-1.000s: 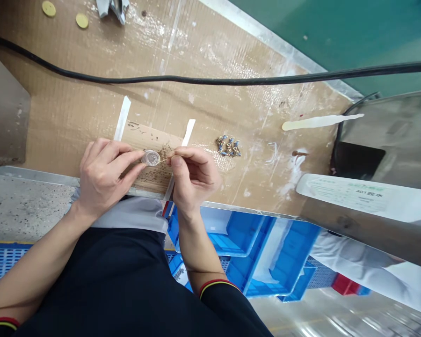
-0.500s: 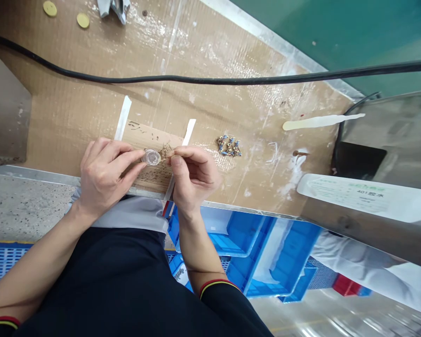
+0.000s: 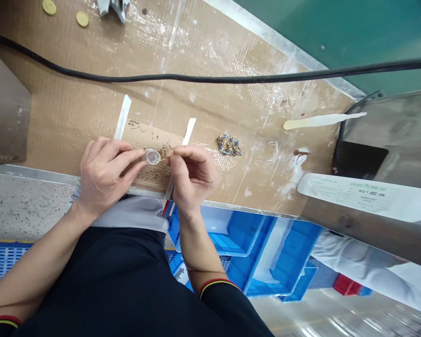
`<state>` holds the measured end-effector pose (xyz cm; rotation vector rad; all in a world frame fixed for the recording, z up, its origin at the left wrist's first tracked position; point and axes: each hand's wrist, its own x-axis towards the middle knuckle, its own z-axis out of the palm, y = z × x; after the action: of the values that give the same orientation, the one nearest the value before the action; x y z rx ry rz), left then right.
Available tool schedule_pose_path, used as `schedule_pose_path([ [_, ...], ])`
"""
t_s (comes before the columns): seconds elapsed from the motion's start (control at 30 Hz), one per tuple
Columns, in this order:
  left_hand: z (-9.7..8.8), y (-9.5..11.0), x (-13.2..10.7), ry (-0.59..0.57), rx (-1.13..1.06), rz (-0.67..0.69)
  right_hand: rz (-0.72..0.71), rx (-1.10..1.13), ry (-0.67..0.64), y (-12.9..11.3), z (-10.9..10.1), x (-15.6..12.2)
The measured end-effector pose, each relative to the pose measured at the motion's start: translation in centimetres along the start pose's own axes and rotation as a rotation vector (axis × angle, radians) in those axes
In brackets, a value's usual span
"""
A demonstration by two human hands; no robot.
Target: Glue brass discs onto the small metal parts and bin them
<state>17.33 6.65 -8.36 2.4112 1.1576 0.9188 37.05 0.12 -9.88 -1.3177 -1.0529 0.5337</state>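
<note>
My left hand [image 3: 107, 175] pinches a small clear round disc [image 3: 151, 157] between thumb and fingertips, holding it above a taped piece of brown card [image 3: 150, 135]. My right hand [image 3: 192, 177] grips a thin pale stick [image 3: 164, 159] between thumb and forefinger. Its tip reaches the edge of the disc. Tiny brownish bits [image 3: 166, 150] lie on the card just beyond the disc. To the right of my right hand sits a small cluster of blue-and-brass parts [image 3: 229, 147].
A black cable [image 3: 196, 79] crosses the cardboard-covered bench [image 3: 73, 112]. A wooden spatula [image 3: 319, 121] and a labelled 401 glue container [image 3: 358, 194] are at the right. Blue plastic crates [image 3: 256, 252] sit below the bench edge. A white sleeve [image 3: 365, 267] shows lower right.
Both hands keep the same hold on the disc and stick. The whole scene has only shifted slightly in the view.
</note>
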Motion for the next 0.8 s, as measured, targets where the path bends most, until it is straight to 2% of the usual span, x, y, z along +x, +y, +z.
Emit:
schedule_pose_path([
  [0.3,-0.11,0.06,0.02,0.007,-0.019,0.018,0.01,0.019,-0.021,0.14,-0.12,-0.25],
  [0.8,-0.02,-0.06,-0.08,-0.007,-0.019,-0.002,-0.016,0.033,0.045,0.15,0.3,0.13],
])
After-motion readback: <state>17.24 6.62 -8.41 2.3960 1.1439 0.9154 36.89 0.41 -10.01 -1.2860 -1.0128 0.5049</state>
